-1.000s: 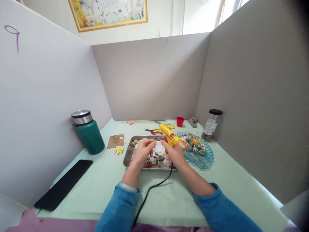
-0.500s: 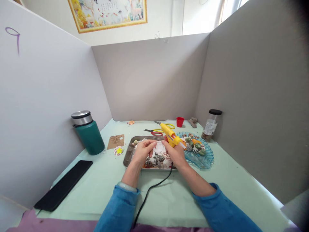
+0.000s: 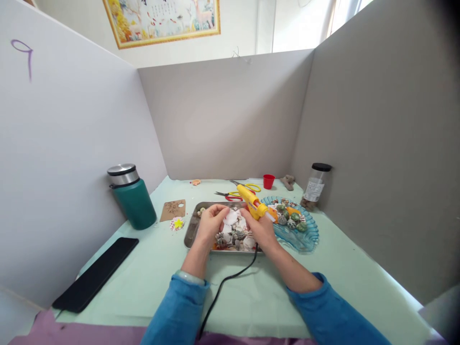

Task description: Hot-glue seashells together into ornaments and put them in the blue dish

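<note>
My right hand [image 3: 261, 229] is closed around a yellow hot glue gun [image 3: 247, 195], whose glue stick pokes out of the back end. From the gun a black cord [image 3: 230, 277] runs down to the table's front edge. My left hand [image 3: 212, 224] pinches the edge of a flat white shell [image 3: 230, 217], just left of my right fingertips. Both hands are over a metal tray [image 3: 190, 235] filled with shells of many kinds. The gun's nozzle is hard to make out.
Right of the tray lies a blue scalloped dish [image 3: 305, 242] with spotted shells. Behind are scissors [image 3: 228, 194], a red cup [image 3: 268, 181] and a lidded jar [image 3: 314, 188]. A green bottle [image 3: 135, 203], brown card [image 3: 173, 210], star-topped piece [image 3: 177, 224] and black pad [image 3: 97, 273] stand left.
My fingertips have drawn apart a little, and the white shell has shifted left with my left hand. The glue gun has tipped slightly left, still in my right hand.
</note>
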`<state>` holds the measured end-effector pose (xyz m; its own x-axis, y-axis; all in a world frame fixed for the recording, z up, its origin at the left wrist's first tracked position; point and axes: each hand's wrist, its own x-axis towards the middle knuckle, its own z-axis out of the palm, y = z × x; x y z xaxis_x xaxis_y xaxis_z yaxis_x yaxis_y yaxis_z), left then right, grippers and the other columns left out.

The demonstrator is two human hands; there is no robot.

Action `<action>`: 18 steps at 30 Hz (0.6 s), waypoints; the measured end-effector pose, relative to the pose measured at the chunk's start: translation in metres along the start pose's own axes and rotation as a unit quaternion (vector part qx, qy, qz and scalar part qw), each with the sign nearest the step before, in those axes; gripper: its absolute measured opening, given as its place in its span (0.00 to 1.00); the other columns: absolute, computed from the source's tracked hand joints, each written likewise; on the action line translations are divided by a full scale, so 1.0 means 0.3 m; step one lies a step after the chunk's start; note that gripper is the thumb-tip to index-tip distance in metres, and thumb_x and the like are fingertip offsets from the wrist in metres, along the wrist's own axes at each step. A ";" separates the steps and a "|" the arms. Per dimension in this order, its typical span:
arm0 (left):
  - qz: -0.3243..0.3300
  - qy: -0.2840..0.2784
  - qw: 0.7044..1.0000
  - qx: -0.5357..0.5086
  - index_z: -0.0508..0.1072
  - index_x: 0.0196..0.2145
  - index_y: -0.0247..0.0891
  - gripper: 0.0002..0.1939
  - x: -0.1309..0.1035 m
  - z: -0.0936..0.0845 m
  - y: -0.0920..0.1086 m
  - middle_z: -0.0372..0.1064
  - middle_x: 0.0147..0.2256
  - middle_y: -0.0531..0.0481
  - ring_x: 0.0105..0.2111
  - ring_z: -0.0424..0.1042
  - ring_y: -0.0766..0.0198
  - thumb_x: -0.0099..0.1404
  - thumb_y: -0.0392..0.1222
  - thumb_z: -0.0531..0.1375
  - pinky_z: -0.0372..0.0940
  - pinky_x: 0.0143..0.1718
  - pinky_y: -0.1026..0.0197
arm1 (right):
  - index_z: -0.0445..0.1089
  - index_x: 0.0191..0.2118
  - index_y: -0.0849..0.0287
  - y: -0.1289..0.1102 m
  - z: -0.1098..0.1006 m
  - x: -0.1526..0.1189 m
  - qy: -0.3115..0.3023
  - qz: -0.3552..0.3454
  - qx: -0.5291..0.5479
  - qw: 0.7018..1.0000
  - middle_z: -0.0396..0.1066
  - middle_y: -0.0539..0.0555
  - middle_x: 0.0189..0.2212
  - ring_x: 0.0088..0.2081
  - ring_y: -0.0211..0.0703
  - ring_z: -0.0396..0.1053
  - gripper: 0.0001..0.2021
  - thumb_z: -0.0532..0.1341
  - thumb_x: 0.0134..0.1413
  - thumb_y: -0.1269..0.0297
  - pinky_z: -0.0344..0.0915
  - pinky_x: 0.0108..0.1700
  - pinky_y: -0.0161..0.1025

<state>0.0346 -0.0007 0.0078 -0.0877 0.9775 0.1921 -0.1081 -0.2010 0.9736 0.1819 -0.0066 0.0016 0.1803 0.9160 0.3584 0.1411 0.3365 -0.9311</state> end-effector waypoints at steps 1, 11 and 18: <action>0.006 0.018 1.000 -0.016 0.70 0.28 0.32 0.17 0.004 -0.007 0.000 0.58 0.15 0.60 0.12 0.52 0.77 0.49 0.49 0.67 0.44 0.14 0.70 | 0.73 0.39 0.62 0.003 0.003 0.002 0.005 0.002 0.004 1.000 0.68 0.49 0.21 0.26 0.43 0.66 0.19 0.62 0.47 0.51 0.62 0.28 0.37; 0.049 0.144 0.973 -0.175 0.70 0.33 0.34 0.21 0.043 -0.053 0.009 0.62 0.19 0.61 0.12 0.54 0.78 0.45 0.50 0.69 0.51 0.16 0.70 | 0.70 0.41 0.58 0.077 -0.001 0.034 -0.110 -0.094 -0.243 0.959 0.73 0.54 0.31 0.32 0.46 0.69 0.14 0.57 0.54 0.54 0.59 0.33 0.37; 0.054 0.138 0.982 -0.118 0.73 0.35 0.32 0.21 0.037 -0.038 0.007 0.64 0.20 0.58 0.13 0.54 0.78 0.47 0.50 0.68 0.49 0.15 0.70 | 0.69 0.47 0.57 0.073 0.001 0.012 -0.219 -0.141 -0.392 0.882 0.73 0.59 0.42 0.43 0.52 0.70 0.18 0.62 0.51 0.55 0.58 0.38 0.38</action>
<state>0.0222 0.0089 0.0104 -0.3727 0.9013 0.2208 -0.3063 -0.3441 0.8875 0.1852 0.0041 -0.0175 -0.3392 0.8740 0.3481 0.7811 0.4679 -0.4135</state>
